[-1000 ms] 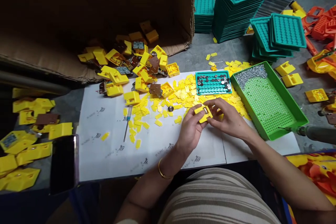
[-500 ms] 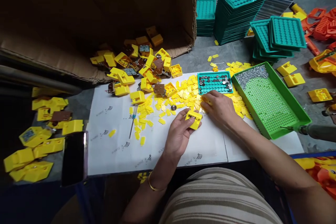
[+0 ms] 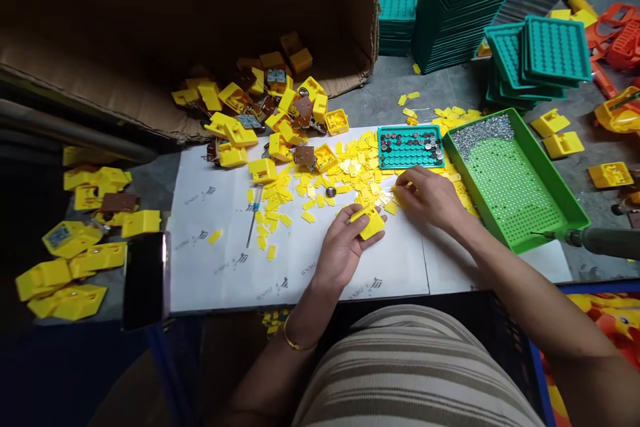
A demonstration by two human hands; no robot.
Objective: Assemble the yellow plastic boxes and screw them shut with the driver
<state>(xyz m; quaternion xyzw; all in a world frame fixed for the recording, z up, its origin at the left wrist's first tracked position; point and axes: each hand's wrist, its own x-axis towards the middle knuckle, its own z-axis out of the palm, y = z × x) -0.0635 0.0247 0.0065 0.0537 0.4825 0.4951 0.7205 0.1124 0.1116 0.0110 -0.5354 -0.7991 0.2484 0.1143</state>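
Left hand closed — right hand (palm down) farther forward.

Right hand — off yellow housing; housing turned

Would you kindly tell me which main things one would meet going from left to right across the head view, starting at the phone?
Dark phone, screwdriver, left hand holding a yellow casing, right hand, green tray.
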